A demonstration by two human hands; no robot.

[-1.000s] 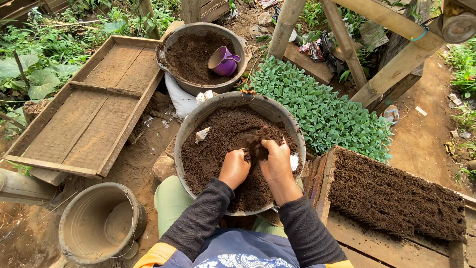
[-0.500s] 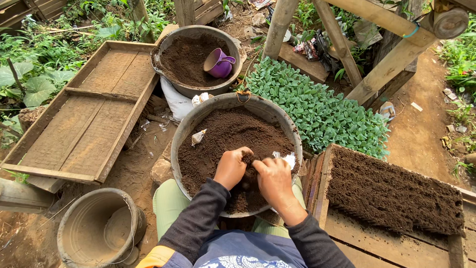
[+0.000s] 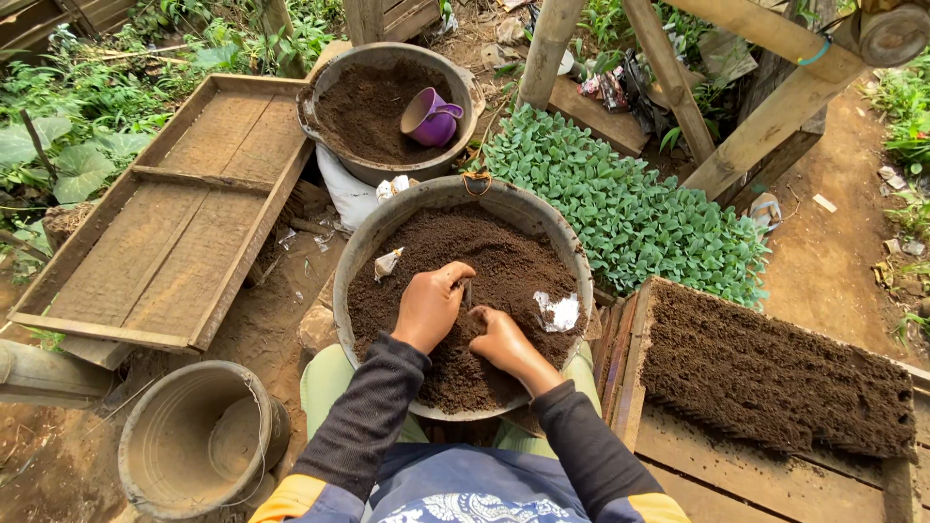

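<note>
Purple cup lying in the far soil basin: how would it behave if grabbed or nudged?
The purple cup looks like thin plastic, so probably light and fairly stiff. It lies on its side on loose soil in the far basin, so a nudge would likely rock or roll it a little. Its handle should give an easy, non-slip hold.

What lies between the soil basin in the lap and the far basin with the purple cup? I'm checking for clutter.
In the head view, a white sack and crumpled white scraps fill the gap between near basin and far basin.
</note>
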